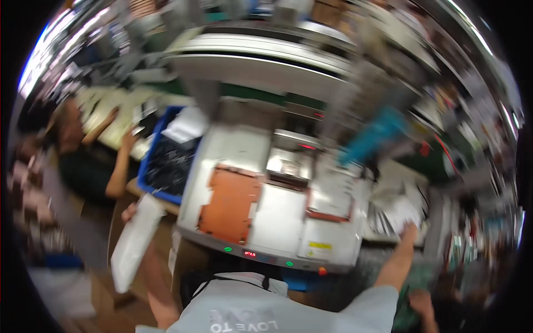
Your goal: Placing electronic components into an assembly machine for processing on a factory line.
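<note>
My left hand (129, 213) grips a long white flat piece (135, 250), tilted beside the machine's left front corner; it looks like a sheet or a thin stack. To the right, my right hand (410, 229) reaches out to a pile of white sheets (402, 212). Motion blur hides its fingers, so whether it grips a sheet is unclear. Between my arms stands a white-topped machine (276, 222). An orange plate (229, 202) lies on its left part, and a smaller white plate with an orange edge (330, 195) on its right part.
A blue bin (145, 162) holding dark pieces and white sheets stands left of the machine. Beyond it a co-worker (83, 161) works at a table. A metal press block (290, 166) sits mid-machine. Another person's hand (422, 302) shows at lower right. Cardboard (123, 222) lies below the bin.
</note>
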`<state>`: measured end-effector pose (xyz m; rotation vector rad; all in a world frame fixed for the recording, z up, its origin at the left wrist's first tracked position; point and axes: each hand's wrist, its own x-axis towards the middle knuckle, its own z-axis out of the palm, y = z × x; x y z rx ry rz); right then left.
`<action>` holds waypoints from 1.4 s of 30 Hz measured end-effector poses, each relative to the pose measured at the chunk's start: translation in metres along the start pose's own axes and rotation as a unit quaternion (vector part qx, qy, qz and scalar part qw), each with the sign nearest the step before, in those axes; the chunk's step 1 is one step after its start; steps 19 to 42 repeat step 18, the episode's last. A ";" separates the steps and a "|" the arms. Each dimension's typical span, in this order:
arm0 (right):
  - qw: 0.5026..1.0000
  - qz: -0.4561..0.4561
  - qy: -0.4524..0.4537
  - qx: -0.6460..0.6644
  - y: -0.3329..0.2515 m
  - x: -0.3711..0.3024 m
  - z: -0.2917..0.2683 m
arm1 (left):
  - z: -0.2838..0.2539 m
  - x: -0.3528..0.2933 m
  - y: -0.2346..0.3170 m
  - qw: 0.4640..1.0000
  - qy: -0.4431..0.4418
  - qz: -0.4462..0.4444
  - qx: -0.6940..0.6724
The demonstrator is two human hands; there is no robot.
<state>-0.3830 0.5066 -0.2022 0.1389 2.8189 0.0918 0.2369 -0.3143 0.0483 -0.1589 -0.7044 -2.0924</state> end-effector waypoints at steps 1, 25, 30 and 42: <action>0.987 -0.091 0.028 -0.133 -0.090 -0.039 0.030 | -0.043 -0.011 0.049 0.949 -0.069 0.112 0.288; 0.696 -0.391 0.366 0.478 -0.412 -0.390 -0.300 | -0.030 0.003 0.051 0.650 0.215 0.064 0.726; 0.696 -0.391 0.366 0.478 -0.412 -0.390 -0.300 | -0.030 0.003 0.051 0.650 0.215 0.064 0.726; 0.696 -0.391 0.366 0.478 -0.412 -0.390 -0.300 | -0.030 0.003 0.051 0.650 0.215 0.064 0.726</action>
